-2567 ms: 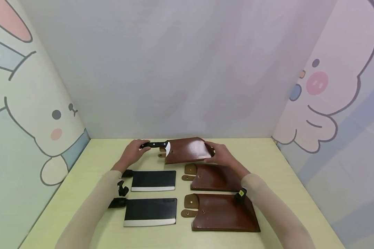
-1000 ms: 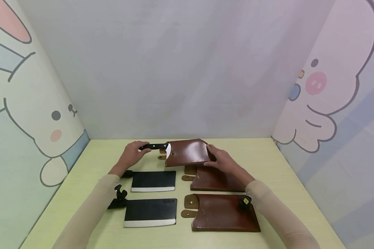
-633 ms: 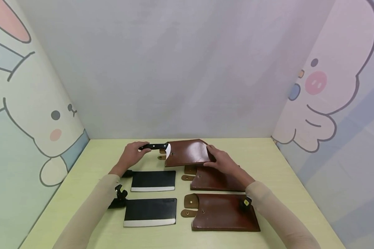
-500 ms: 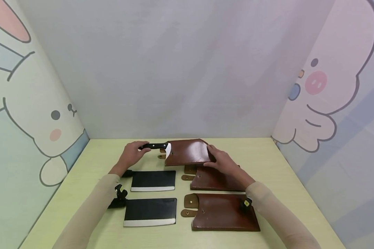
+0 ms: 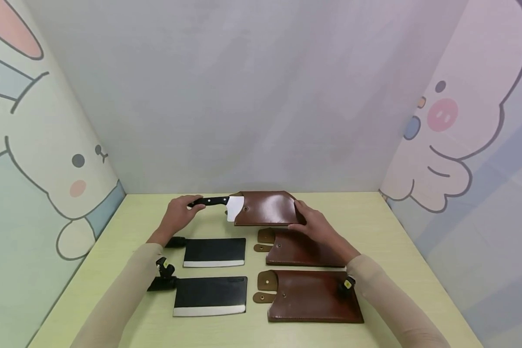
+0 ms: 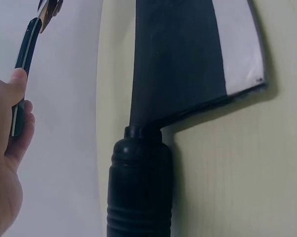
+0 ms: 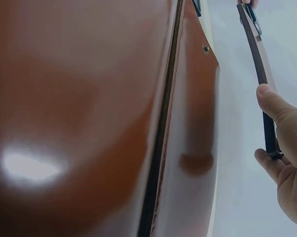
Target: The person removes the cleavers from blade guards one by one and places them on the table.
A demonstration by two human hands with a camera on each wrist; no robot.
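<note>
Near the back of the table, my left hand [image 5: 177, 215] grips the black riveted handle of a cleaver [image 5: 235, 208]. A short stretch of its bright blade shows; the rest is hidden inside a brown leather sheath [image 5: 267, 208]. At the sheath's far end my right hand [image 5: 316, 223] holds it, thumb on the near side. In the right wrist view the sheath appears edge-on between the thumb and fingers [image 7: 268, 157], raised off the table. The left wrist view has the thumb [image 6: 18, 81] pressed along the handle.
Two dark-bladed cleavers, an upper one [image 5: 214, 252] and a lower one [image 5: 210, 296], lie under my left forearm. Two more brown sheaths, one farther [image 5: 302, 249] and one nearer [image 5: 313, 297], lie to the right. A pale wall [image 5: 252, 121] rises behind the table [image 5: 95, 270].
More of the blade shows at the sheath's mouth than before. My left hand has shifted left with the handle, while the sheath has risen slightly and tilted more level in my right hand.
</note>
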